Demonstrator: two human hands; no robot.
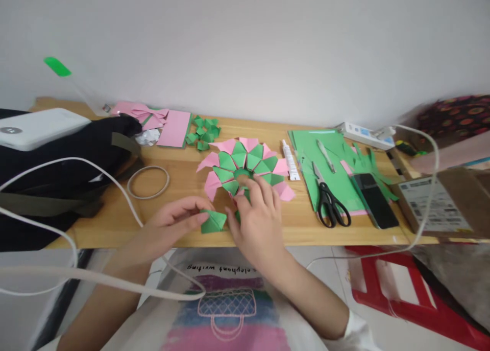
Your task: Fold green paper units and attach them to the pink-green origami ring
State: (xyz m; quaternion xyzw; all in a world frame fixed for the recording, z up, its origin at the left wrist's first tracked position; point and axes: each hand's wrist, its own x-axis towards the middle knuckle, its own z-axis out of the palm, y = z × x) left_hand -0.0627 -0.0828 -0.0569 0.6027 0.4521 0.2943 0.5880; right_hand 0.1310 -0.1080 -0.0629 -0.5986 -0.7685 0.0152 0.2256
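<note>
A folded green paper piece (214, 221) is pinched between the thumb and fingers of my left hand (182, 218), close to the table's front edge. Just beyond lies a round paper flower (230, 161), with green folded pieces in a ring and pink petals pointing outward. My right hand (257, 213) reaches over the flower's near side. Its fingers bend down toward the central hole, and a bit of green paper (238, 216) shows beside its thumb. Whether those fingers grip anything is hidden by the hand itself.
Several small green folded pieces (206, 131) lie behind the flower. To its right are a glue tube (291, 162), scissors (329, 203), a knife (326, 156), green paper sheets (306, 141) and a phone (374, 200). A tape ring (148, 195) and a white cable (115, 182) are at left.
</note>
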